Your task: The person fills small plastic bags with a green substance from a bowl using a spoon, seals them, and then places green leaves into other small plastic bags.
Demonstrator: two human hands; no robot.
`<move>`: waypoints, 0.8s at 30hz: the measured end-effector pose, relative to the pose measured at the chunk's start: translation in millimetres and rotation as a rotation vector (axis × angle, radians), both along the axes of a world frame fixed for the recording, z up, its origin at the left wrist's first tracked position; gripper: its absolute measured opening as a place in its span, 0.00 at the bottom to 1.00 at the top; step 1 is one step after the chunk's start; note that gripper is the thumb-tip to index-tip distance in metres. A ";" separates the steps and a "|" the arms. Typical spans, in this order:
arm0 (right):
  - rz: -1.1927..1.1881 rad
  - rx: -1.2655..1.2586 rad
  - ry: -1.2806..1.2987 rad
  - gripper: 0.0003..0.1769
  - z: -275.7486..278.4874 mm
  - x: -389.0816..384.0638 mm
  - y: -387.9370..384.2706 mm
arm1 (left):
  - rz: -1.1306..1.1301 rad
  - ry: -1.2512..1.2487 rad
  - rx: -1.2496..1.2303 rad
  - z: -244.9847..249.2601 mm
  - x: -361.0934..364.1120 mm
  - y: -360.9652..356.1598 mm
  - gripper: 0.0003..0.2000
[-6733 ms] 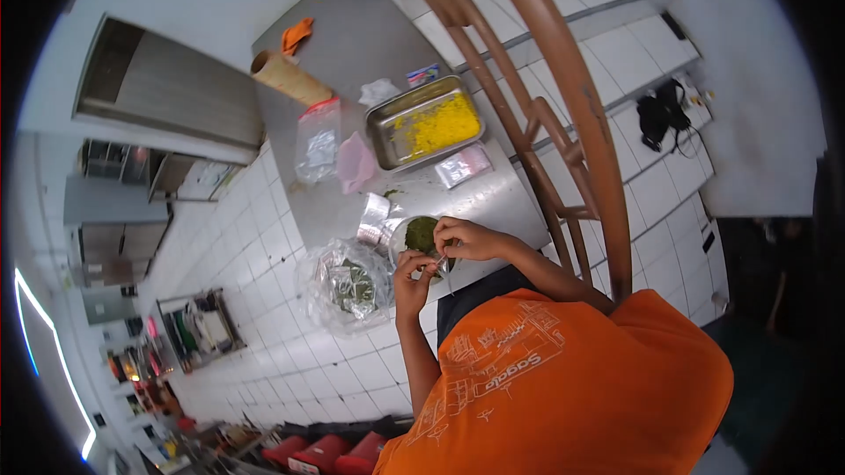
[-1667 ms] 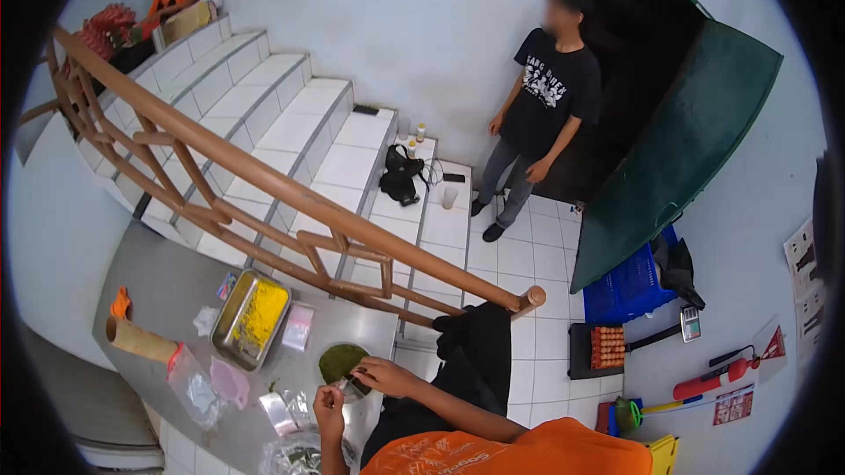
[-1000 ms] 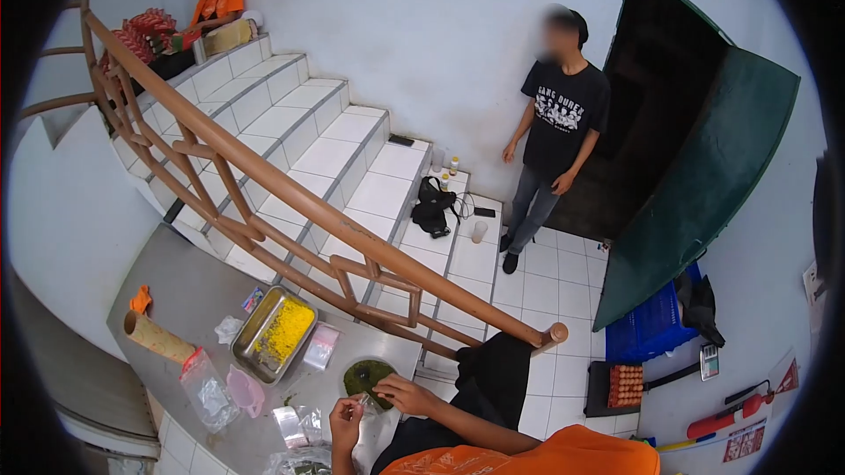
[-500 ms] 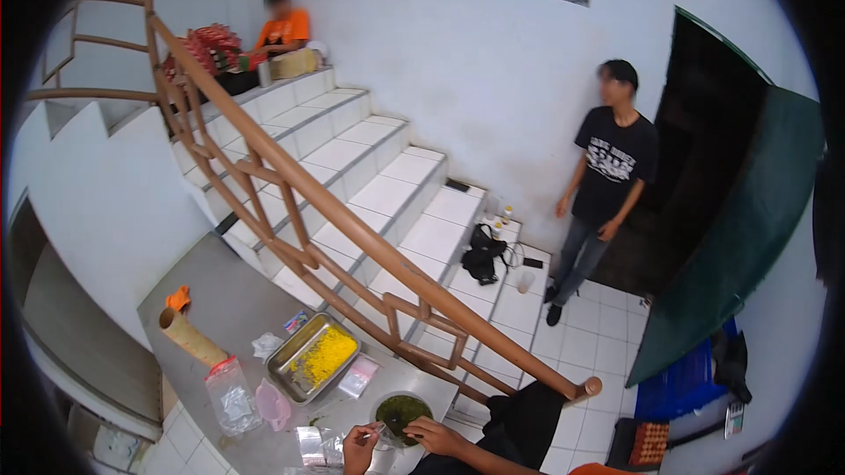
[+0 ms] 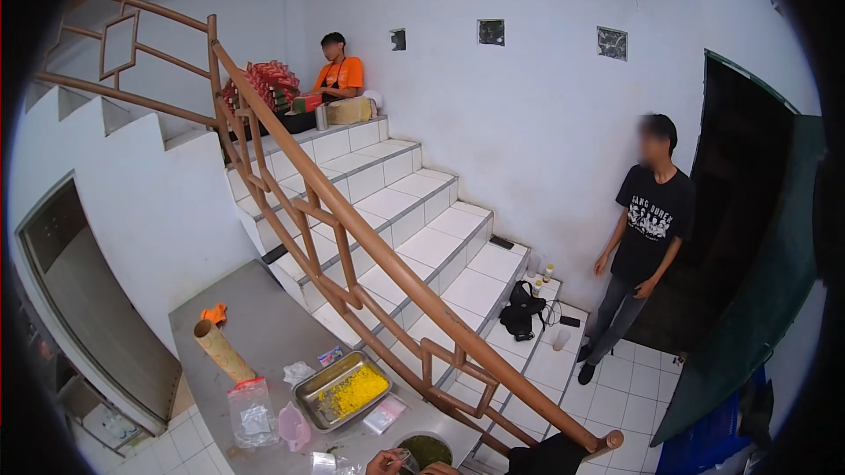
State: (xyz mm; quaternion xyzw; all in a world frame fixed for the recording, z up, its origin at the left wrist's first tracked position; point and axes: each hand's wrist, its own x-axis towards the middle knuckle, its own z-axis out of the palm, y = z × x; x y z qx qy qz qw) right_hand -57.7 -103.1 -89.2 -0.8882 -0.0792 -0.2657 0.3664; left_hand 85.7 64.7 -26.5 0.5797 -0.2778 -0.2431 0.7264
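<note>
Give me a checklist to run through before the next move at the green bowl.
1. Hands in view: not ok; left hand and right hand are cut by the bottom edge.
2. Grip of either hand: cannot tell.
3. The bowl of green stuff sits right beside the hands: ok.
4. The tray of yellow crumbs lies flat on the table: ok.
5. One small clear bag lies between tray and bowl: ok.

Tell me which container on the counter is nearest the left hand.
The round bowl of green food, right beside the left hand; the metal tray of yellow food lies farther away.
</note>
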 end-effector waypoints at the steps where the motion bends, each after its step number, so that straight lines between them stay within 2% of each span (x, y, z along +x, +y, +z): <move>1: 0.037 0.063 0.023 0.13 5.8 1.5 -2.4 | 0.000 0.039 -0.004 7.7 -1.8 -0.9 0.04; 4: 0.088 0.263 0.125 0.14 19.0 -4.0 -5.1 | 0.039 0.094 -0.017 -24.3 8.1 1.8 0.05; 5: 0.094 0.331 0.167 0.14 25.2 -6.3 -4.1 | 0.064 0.017 0.021 -34.0 10.6 1.8 0.05; 8: -0.099 0.216 -0.001 0.13 106.5 -13.4 0.4 | 0.167 0.077 0.021 -40.2 6.7 2.0 0.05; 9: -0.062 0.236 -0.008 0.17 106.0 -13.4 -2.8 | 0.197 0.099 0.000 -39.0 5.9 -2.2 0.05; 13: -0.091 0.116 0.003 0.13 107.4 -21.1 -2.5 | 0.280 -0.021 -0.046 -29.8 -7.8 -15.9 0.04; 15: -0.084 0.039 0.001 0.13 75.0 -29.3 5.8 | 0.266 -0.029 -0.042 -29.0 -11.1 -22.0 0.04; 17: -0.062 -0.045 -0.007 0.13 44.9 -32.8 7.7 | 0.269 -0.080 -0.046 -51.3 -14.1 -26.4 0.04; 18: -0.047 -0.085 -0.015 0.14 43.7 -29.8 5.9 | 0.275 -0.110 -0.047 -53.1 -13.3 -28.3 0.05; 19: -0.027 -0.053 0.028 0.14 43.0 -29.0 4.0 | 0.289 -0.061 -0.085 -54.9 -15.8 -29.8 0.05; 22: 0.031 0.047 0.153 0.14 53.4 -31.6 7.1 | 0.381 -0.063 0.007 -48.5 -21.8 -35.9 0.04; 23: 0.006 0.147 0.211 0.14 53.6 -27.2 8.2 | 0.404 -0.121 0.082 -44.9 -22.1 -33.5 0.04; 24: -0.022 0.248 0.272 0.15 53.9 -23.9 10.3 | 0.404 -0.105 0.056 -46.0 -20.7 -33.2 0.03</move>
